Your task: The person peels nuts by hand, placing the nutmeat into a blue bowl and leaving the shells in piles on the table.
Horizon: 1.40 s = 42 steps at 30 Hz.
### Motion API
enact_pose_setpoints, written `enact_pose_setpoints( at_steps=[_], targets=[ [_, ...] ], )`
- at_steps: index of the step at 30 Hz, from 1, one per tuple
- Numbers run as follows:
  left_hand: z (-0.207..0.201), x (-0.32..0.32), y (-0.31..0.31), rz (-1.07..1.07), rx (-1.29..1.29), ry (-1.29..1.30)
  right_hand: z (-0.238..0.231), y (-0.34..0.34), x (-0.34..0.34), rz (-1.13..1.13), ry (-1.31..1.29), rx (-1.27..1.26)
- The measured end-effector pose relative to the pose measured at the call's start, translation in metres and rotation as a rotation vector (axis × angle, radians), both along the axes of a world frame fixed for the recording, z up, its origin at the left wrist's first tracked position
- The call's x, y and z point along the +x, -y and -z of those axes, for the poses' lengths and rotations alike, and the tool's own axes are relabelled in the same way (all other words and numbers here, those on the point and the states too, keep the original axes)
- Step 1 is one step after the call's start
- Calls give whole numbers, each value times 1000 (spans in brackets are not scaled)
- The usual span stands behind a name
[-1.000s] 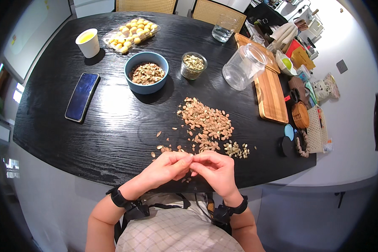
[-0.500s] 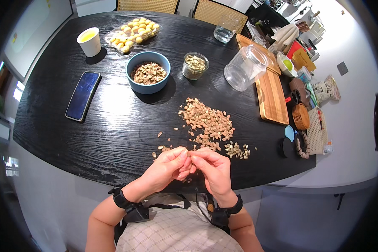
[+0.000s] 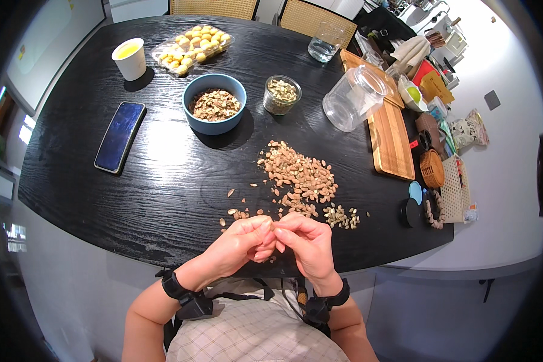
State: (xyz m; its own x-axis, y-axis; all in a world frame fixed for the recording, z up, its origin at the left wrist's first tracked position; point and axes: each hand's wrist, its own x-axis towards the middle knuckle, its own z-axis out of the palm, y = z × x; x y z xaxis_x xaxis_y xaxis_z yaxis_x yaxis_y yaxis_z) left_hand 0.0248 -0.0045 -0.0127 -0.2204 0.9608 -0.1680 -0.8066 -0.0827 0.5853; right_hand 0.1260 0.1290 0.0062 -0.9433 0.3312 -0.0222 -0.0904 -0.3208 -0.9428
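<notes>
My left hand and my right hand meet at the near edge of the dark table, fingertips pinched together. A small tan bit, like a seed, shows between them; most of it is hidden by the fingers. Just beyond lies a heap of brown, almond-shaped seeds. A smaller pile of pale greenish seeds is right of my right hand. Loose shell bits lie beside my left hand. Farther back stand a blue bowl of brown shell pieces and a glass jar of pale kernels.
A phone lies at the left. Behind are a white cup, a clear pack of yellow balls and a water glass. An empty clear jar rests near wooden boards; baskets and clutter line the right.
My hands stay pinched together in nearly the same place, with a slight shift of the fingers. The things on the table lie as before.
</notes>
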Motion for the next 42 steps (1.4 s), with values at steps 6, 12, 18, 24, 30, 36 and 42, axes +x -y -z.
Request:
enact_pose_setpoints(
  at_steps=[6,12,18,24,30,36,42],
  targets=[
    [2,1,-2,-8,-21,-51,0,0,1,10,-10,-4],
    [6,4,-2,-37,-29,-102,3,2,0,15,8,-54],
    [9,3,-1,-26,-65,-181,10,1,-2,11,13,-130],
    [-5,-2,-1,10,-129,36,3,-2,-3,12,77,-70],
    [0,-7,3,81,-161,99,-3,-2,-3,53,65,357],
    [2,-5,3,63,-158,-77,-6,-7,-2,9,35,532],
    [4,-3,4,56,-140,-66,-7,-3,-2,18,95,497]
  ],
)
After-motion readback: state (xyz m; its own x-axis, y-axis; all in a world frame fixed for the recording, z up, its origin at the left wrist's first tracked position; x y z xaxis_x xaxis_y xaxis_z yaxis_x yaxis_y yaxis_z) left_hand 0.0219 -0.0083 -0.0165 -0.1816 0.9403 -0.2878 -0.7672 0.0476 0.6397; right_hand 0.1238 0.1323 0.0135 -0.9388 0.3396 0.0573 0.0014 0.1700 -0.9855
